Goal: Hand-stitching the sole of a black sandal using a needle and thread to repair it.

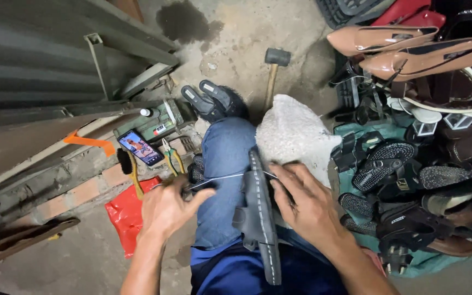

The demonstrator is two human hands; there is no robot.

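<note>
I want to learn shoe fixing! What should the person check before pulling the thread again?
1. Dark grey rubber sandal steadied on its edge across the lap: ok, the right hand presses against it.
2. Thin pale thread taut between sandal and left hand: ok.
3. Left hand's grip on the dark-handled tool: ok, fist closed around it.
4. Right fingers away from where the thread enters: not ok, they lie right beside it.
5. Stitches along the sole's edge even: cannot tell.
</note>
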